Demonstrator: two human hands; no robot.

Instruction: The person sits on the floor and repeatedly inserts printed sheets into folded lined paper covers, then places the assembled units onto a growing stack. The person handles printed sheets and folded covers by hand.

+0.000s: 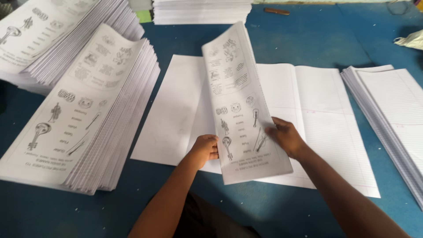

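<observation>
Here, from the head camera: left hand (pixel 205 150) curled tight on the lower left edge of a folded printed booklet section (pixel 240 105), fingers wrapped over the front and pinching the paper. Right hand (pixel 286 137) clamped on the same section's right edge, thumb and fingers pressed flat across the printed drawings. Section held up between both hands, tilted, far end lifted away toward the top of the view, near end hanging just past the knuckles.

Directly beneath both hands, lying flat: an open sheet of ruled paper (pixel 326 119), spread out to the right of the right hand and touching nothing but the blue table (pixel 308 39). Under and beyond the left hand, a blank white sheet (pixel 172 114), partly tucked below the ruled one.

Well to the left of the left hand, a tall stack of printed sections (pixel 83 114) with the same drawings on top, edges fanned slightly. Beyond that, farther left and away, a second printed stack (pixel 44 35), overlapping the first at its far corner. Far right of the right hand, a stack of ruled sheets (pixel 392 119) reaching out of the view. Straight ahead past the raised section, another white paper pile (pixel 200 11), with a small brown stick-like object (pixel 276 11) just beside it; kind not clear enough to tell.
</observation>
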